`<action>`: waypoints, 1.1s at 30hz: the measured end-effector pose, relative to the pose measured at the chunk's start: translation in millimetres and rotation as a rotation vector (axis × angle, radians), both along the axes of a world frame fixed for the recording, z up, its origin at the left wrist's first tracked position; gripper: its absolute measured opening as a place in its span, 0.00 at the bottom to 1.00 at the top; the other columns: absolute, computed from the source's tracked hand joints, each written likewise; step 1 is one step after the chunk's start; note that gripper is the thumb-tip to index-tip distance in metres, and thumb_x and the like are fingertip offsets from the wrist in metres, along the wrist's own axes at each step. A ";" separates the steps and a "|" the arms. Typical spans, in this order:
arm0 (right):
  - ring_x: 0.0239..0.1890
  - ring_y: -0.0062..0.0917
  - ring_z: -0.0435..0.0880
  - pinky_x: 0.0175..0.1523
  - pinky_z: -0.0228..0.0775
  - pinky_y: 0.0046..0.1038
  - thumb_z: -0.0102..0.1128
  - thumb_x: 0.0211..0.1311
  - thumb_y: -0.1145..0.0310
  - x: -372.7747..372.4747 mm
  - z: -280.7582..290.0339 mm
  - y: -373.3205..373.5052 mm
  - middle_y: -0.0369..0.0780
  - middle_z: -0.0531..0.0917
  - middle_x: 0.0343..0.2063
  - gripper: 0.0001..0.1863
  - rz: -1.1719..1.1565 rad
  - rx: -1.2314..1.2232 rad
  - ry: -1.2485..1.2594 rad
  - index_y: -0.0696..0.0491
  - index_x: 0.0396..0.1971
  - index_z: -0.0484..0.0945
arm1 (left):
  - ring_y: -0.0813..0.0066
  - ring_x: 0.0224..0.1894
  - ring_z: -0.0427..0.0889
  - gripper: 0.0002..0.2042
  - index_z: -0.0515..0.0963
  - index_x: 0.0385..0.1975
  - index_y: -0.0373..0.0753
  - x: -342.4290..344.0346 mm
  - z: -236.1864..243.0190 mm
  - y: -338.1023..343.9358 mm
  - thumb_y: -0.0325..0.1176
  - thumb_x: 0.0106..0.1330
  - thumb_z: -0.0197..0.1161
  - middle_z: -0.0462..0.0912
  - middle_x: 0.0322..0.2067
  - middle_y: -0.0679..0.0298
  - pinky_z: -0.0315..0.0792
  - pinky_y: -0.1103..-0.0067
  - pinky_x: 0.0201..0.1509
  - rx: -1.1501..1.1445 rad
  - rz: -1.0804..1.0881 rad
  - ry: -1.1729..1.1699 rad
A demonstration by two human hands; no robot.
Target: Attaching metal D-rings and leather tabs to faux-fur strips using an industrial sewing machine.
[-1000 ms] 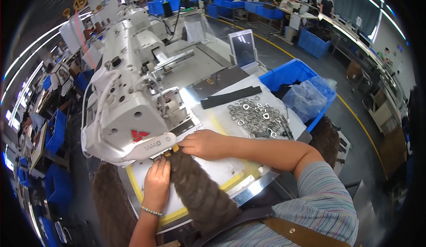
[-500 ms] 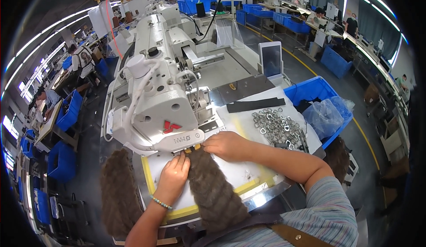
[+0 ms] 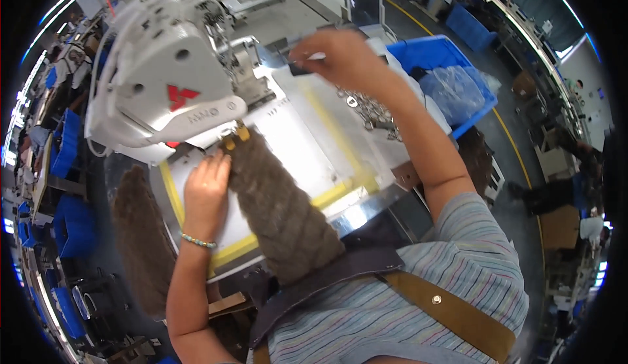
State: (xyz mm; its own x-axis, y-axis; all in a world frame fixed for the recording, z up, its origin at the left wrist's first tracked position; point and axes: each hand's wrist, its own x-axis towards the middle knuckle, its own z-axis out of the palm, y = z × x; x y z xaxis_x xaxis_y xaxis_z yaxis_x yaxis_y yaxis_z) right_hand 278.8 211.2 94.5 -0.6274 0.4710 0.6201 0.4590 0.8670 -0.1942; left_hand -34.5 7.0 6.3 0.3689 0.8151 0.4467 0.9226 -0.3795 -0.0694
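Beside a white industrial sewing machine (image 3: 163,79), left hand (image 3: 205,190), fingers extended against a brown fur strip (image 3: 281,210), right hand (image 3: 341,58) blurred near metal rings (image 3: 371,112), its grip impossible to tell.

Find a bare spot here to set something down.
Bare: the white surface between the brown fur strip and the yellow tape on its right. Crowded: where metal rings lie heaped, and beside the fur's left edge, at the left hand.

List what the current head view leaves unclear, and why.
Head view:
Right hand: blurred; whether its grip holds anything is unclear.
Metal rings: some hidden behind the right forearm.
White machine: rear cut off by the top edge.
Left hand: its contact with the middle fur piece is too small to judge.
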 end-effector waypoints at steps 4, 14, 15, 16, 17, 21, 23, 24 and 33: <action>0.37 0.39 0.91 0.44 0.83 0.37 0.71 0.66 0.66 63.9 33.9 -1.7 0.40 0.92 0.35 0.08 -0.136 0.039 -0.018 0.49 0.42 0.91 | 0.58 0.50 0.88 0.15 0.84 0.49 0.31 10.8 7.9 2.7 0.20 0.61 0.67 0.90 0.50 0.53 0.82 0.66 0.52 0.100 -0.068 -0.087; 0.39 0.33 0.92 0.44 0.82 0.33 0.73 0.63 0.71 100.2 -10.3 -49.4 0.42 0.93 0.37 0.08 -0.220 -0.426 -0.438 0.53 0.41 0.92 | 0.57 0.46 0.88 0.10 0.84 0.45 0.32 17.7 7.6 -3.6 0.22 0.65 0.70 0.90 0.46 0.55 0.83 0.66 0.50 0.054 -0.118 -0.166; 0.38 0.34 0.91 0.43 0.81 0.33 0.73 0.62 0.72 100.5 -6.1 -53.0 0.42 0.92 0.36 0.07 -0.250 -0.408 -0.446 0.53 0.39 0.92 | 0.57 0.46 0.88 0.09 0.85 0.44 0.32 16.6 9.1 -3.7 0.22 0.65 0.70 0.90 0.45 0.55 0.83 0.66 0.50 0.066 -0.113 -0.162; 0.37 0.34 0.91 0.43 0.80 0.33 0.73 0.60 0.72 101.4 -2.5 -56.9 0.41 0.91 0.34 0.06 -0.280 -0.391 -0.454 0.53 0.37 0.91 | 0.57 0.46 0.88 0.08 0.85 0.43 0.32 16.0 10.2 -4.5 0.22 0.65 0.70 0.90 0.45 0.55 0.83 0.66 0.51 0.077 -0.108 -0.157; 0.35 0.35 0.90 0.42 0.79 0.34 0.73 0.58 0.72 103.4 -1.2 -64.7 0.40 0.90 0.32 0.06 -0.302 -0.419 -0.459 0.53 0.35 0.91 | 0.57 0.46 0.88 0.07 0.85 0.42 0.32 16.4 10.8 -6.2 0.23 0.66 0.70 0.90 0.45 0.56 0.83 0.67 0.51 0.065 -0.098 -0.159; 0.36 0.37 0.89 0.42 0.79 0.36 0.72 0.57 0.73 110.0 -10.8 -81.0 0.39 0.90 0.33 0.07 -0.305 -0.528 -0.509 0.53 0.35 0.91 | 0.58 0.46 0.88 0.07 0.85 0.43 0.32 15.7 9.3 -4.5 0.23 0.66 0.70 0.90 0.45 0.56 0.83 0.67 0.51 0.052 -0.112 -0.157; 0.39 0.38 0.88 0.44 0.79 0.38 0.70 0.57 0.73 114.9 -26.9 -83.5 0.40 0.89 0.35 0.08 -0.364 -0.429 -0.593 0.53 0.37 0.89 | 0.58 0.46 0.88 0.07 0.85 0.43 0.32 16.6 7.7 -2.8 0.23 0.67 0.70 0.90 0.45 0.56 0.83 0.67 0.51 0.041 -0.121 -0.151; 0.39 0.38 0.88 0.44 0.79 0.38 0.70 0.57 0.73 118.2 -35.4 -83.4 0.40 0.89 0.35 0.08 -0.365 -0.430 -0.595 0.53 0.37 0.89 | 0.58 0.46 0.88 0.07 0.85 0.43 0.32 17.4 7.5 -3.0 0.23 0.67 0.70 0.90 0.45 0.56 0.83 0.67 0.51 0.040 -0.123 -0.153; 0.41 0.39 0.87 0.45 0.78 0.38 0.67 0.59 0.72 124.9 -39.3 -83.2 0.41 0.88 0.35 0.08 -0.373 -0.310 -0.485 0.54 0.38 0.84 | 0.58 0.46 0.88 0.07 0.85 0.42 0.32 19.3 9.7 -6.5 0.24 0.67 0.71 0.90 0.46 0.56 0.82 0.68 0.52 0.025 -0.119 -0.151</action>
